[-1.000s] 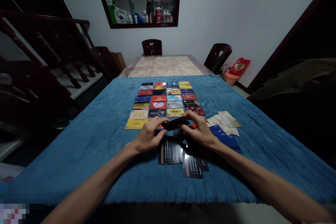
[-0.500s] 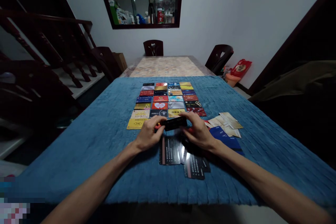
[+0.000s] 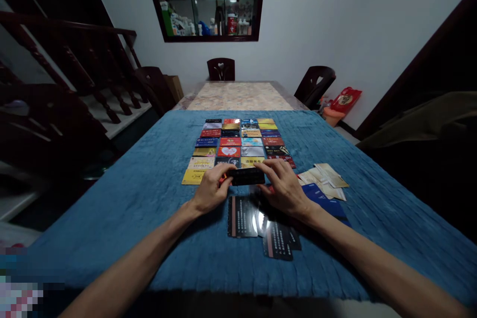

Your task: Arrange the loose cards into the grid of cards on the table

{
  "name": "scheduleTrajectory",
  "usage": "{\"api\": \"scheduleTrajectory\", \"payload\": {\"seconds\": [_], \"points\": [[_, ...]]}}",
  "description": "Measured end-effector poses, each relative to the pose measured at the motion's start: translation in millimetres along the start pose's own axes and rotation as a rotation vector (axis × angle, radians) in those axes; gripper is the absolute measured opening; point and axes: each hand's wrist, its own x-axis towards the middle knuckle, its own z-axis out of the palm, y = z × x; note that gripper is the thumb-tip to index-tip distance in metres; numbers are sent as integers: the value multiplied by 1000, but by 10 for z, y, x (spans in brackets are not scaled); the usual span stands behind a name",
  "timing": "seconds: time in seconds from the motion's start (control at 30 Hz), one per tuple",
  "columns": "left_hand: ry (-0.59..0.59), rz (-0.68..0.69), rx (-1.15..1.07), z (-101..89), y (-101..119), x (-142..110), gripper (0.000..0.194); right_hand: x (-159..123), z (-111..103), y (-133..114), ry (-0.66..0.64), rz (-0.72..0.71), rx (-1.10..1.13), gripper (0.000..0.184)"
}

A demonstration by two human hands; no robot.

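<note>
A black card (image 3: 246,176) is held up at a tilt between my two hands, over the near edge of the laid-out cards. My left hand (image 3: 212,189) pinches its left end between thumb and fingers. At its other end, my right hand (image 3: 285,186) grips it the same way. Beyond them lie several rows of colourful cards, among them a red card with a white heart (image 3: 228,151) and a yellow card (image 3: 194,177) at the near left. Loose black cards (image 3: 243,216) with printed lines lie just below my hands. Part of a red card behind my left fingers is mostly hidden.
Blue cards (image 3: 323,201) and pale gold cards (image 3: 330,176) lie overlapping to the right of my right hand. A blue cloth (image 3: 122,208) covers the near table. Dark chairs (image 3: 221,69) stand around the far end, below a wall cabinet (image 3: 212,38).
Both hands still hold the black card, whose tilt has shifted slightly. The whole view has moved a little, so the scene sits slightly further right.
</note>
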Motion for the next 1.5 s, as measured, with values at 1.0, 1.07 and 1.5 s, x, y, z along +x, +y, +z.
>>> {"api": "scheduleTrajectory", "payload": {"seconds": [1.0, 1.07, 1.5], "points": [[-98, 257, 356, -117, -2, 84, 56, 140, -72, -38, 66, -95, -155, 44], [-148, 278, 423, -156, -28, 127, 54, 187, -66, -24, 47, -105, -141, 42], [-271, 265, 648, -467, -170, 431, 53, 674, 35, 218, -148, -171, 14, 53]]}}
